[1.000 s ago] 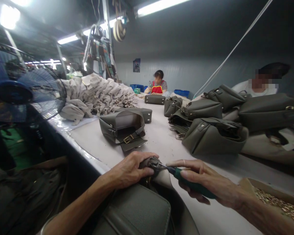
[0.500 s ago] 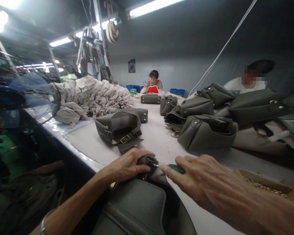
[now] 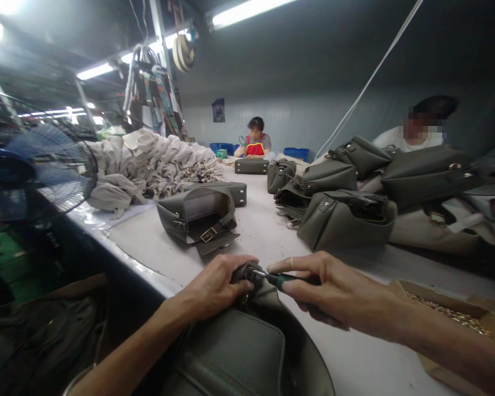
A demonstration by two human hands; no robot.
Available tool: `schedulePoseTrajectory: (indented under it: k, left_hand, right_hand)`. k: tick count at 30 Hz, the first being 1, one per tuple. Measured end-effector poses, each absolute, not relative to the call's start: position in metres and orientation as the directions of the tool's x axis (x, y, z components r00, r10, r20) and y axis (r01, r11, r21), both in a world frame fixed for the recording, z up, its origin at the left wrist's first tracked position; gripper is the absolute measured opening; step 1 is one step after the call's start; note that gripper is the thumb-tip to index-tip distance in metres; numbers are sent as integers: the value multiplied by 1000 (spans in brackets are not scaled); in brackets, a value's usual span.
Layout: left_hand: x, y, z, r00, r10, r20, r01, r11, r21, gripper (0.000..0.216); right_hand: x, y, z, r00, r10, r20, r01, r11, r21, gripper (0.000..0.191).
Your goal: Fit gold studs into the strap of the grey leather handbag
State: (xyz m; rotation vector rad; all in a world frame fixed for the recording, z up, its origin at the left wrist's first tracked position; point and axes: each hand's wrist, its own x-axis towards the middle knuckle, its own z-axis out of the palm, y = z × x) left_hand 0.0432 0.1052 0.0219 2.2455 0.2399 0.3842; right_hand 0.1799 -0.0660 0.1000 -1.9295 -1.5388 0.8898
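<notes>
At the near edge of the table [image 3: 272,231], a dark olive bag [image 3: 235,352] lies against the person's body, its top corner raised onto the tabletop. The left hand [image 3: 214,286] is curled shut over that raised corner, fingers wrapped round the fabric and a small metal fitting [image 3: 253,270] that shows just beyond the fingertips. The right hand [image 3: 334,289] comes in from the right, closed round a green-handled screwdriver [image 3: 286,279]; forefinger and thumb pinch the handle near its front. The tool's long axis runs almost level, right to left, with its thin metal tip touching the fitting, so the fitting lies directly left of the right hand, and the left hand is the nearer of the two to it. Nothing stands between tip and fitting.

By the near right corner, just behind the right forearm, sits a cardboard box [image 3: 445,308] of small brass-coloured parts. Further up the middle of the table an open bag with a buckled strap [image 3: 198,217] lies on its side, well apart from the hands. To its right is a heap of finished olive bags [image 3: 346,220]; along the left edge lies a pile of pale cloth covers [image 3: 148,159], with a fan [image 3: 37,170] off the table's left side. At the far end a person in a red apron [image 3: 254,142] sits working; another person [image 3: 416,135] sits behind the heap at the right.
</notes>
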Motion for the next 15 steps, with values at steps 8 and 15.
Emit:
schedulePoseTrajectory:
  k: [8, 15]
  left_hand:
    - [46, 99, 21, 873, 426, 238, 66, -586, 807, 36]
    - [47, 111, 25, 877, 412, 248, 46, -586, 809, 36]
  right_hand:
    - [174, -71, 96, 143, 982, 122, 855, -61, -514, 32]
    - [176, -90, 65, 119, 926, 359, 936, 17, -353, 34]
